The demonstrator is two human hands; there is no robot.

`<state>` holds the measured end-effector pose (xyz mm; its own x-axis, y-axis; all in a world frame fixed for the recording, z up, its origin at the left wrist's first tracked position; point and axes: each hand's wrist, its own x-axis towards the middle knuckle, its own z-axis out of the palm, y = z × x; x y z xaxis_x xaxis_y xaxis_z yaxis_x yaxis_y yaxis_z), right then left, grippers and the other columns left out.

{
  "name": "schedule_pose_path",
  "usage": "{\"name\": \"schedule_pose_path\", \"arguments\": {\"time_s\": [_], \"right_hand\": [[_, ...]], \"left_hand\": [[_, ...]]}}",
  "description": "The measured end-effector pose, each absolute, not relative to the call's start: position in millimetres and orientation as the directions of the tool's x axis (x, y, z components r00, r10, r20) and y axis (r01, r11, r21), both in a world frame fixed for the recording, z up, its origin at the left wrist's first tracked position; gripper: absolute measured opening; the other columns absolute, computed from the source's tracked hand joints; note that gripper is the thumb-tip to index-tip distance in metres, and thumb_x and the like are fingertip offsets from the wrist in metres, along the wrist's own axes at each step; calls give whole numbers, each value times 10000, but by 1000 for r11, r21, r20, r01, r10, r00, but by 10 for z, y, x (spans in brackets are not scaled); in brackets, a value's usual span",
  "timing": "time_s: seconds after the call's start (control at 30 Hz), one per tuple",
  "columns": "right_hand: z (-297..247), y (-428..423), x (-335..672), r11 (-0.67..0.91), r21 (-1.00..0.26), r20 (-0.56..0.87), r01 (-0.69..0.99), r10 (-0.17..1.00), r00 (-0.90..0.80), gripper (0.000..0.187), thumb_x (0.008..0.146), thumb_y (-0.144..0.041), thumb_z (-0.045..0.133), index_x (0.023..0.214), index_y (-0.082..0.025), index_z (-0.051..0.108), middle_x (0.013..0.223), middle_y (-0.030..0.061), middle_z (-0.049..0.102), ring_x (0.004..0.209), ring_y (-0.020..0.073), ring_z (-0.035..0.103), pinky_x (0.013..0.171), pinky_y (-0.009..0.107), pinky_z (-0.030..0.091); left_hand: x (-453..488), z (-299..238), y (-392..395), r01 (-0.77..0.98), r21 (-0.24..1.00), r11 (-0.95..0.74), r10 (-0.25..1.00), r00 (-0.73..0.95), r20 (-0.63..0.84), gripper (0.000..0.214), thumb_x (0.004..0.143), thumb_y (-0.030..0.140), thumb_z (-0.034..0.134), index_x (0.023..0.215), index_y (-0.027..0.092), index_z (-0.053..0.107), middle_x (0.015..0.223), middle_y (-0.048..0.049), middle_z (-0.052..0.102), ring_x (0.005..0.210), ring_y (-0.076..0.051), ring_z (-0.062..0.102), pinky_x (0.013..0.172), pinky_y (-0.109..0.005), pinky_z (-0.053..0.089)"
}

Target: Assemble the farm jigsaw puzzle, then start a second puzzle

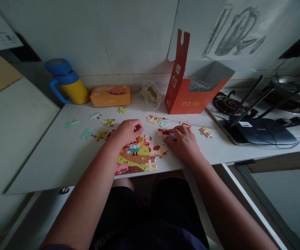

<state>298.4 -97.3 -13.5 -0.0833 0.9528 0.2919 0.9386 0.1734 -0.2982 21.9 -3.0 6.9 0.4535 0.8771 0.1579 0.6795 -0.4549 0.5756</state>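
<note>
A partly joined colourful jigsaw puzzle (pixel 139 157) lies on the white table (pixel 61 156) at its near edge. My left hand (pixel 127 131) rests on the puzzle's upper left part with fingers curled, and I cannot make out whether a piece is under them. My right hand (pixel 183 140) lies just right of the puzzle, fingertips pressed on a red and cream puzzle piece (pixel 163 132). Loose pieces lie scattered around: teal ones (pixel 86 133) at the left, a pair (pixel 157 120) above the hands, one (pixel 206 131) at the right.
At the back stand a blue and yellow jug (pixel 66 83), a flat orange box (pixel 110 96), a clear plastic bag (pixel 151 93) and an open orange carton (pixel 191 92). A black router with antennas (pixel 261 128) and a gas hob (pixel 226 102) sit at the right.
</note>
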Motion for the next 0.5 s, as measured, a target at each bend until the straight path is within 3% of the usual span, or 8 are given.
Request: {"name": "schedule_pose_path", "arguments": {"time_s": [0.13, 0.33, 0.5], "right_hand": [[-107, -880, 3031, 170, -283, 174, 944, 977, -124, 375, 1020, -493, 664, 1317, -284, 756, 1364, 131, 663, 1267, 333, 593, 1040, 473, 465], [16, -719, 3086, 255, -342, 139, 905, 966, -220, 293, 951, -427, 745, 1120, -188, 742, 1236, 143, 681, 1178, 299, 642, 1068, 432, 470], [153, -685, 3032, 126, -578, 26, 806, 990, -137, 227, 896, -376, 755, 1032, -216, 667, 1046, 73, 752, 803, 199, 660, 733, 331, 511]], "left_hand": [[207, 48, -21, 672, 574, -468, 871, 460, 173, 89, 945, 285, 689, 890, 222, 718, 818, -14, 730, 707, -171, 621, 699, -305, 464], [184, 17, -13, 655, 587, -476, 863, 478, 167, 97, 947, 287, 683, 889, 220, 723, 798, -10, 720, 699, -168, 618, 677, -296, 445], [184, -6, 1, 587, 594, -550, 799, 578, 169, 107, 921, 305, 726, 850, 226, 726, 818, -8, 703, 728, -169, 626, 693, -296, 458]]}}
